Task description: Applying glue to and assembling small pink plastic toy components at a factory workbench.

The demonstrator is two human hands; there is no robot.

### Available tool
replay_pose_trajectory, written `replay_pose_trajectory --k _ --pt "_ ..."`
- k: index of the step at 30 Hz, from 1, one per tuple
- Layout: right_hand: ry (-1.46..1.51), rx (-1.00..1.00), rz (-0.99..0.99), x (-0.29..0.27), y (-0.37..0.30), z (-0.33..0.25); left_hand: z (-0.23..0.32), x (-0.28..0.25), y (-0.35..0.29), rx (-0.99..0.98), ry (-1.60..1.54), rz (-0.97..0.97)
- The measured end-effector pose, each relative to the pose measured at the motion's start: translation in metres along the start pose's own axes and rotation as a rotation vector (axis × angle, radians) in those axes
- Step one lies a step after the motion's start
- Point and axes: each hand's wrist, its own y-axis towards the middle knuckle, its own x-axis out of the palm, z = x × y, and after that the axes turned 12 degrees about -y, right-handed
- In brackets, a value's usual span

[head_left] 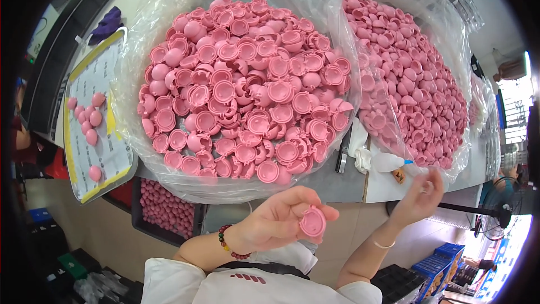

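Pinched in the fingers of my left hand (284, 219) is a pink plastic half-shell (313, 222), its round hollow side facing up. To the right, my right hand (421, 196) is raised by the table's front edge with its fingers curled together. Whatever may be between those fingertips is too small to make out. A squeeze bottle with a blue tip (388, 162) lies just beyond that hand. Ahead of both hands, a big clear plastic bag (169, 188) holds a heap of pink half-shells (247, 90). A second bag at the right holds more pink shells (416, 84).
At the left, a tray edged with yellow tape (107, 155) carries several closed pink balls (90, 118). Lower down, a dark bin (138, 202) is filled with pink balls. A crumpled white tissue (361, 159) and a small brown bottle (399, 176) lie between the bags and my right hand. A black fan (498, 211) stands at the right.
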Motion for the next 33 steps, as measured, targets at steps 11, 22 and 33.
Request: replay_pose_trajectory --k 11,22,33 --pt "-0.633 -0.161 -0.433 0.003 0.077 0.049 -0.012 -0.001 -0.004 -0.02 -0.071 0.214" --pt "-0.241 -0.092 -0.194 0.002 0.073 0.061 -0.004 0.003 -0.006 0.053 0.123 0.189" --pt "-0.166 -0.407 -0.953 0.017 -0.025 -0.066 -0.002 0.019 -0.004 0.132 0.504 0.347"
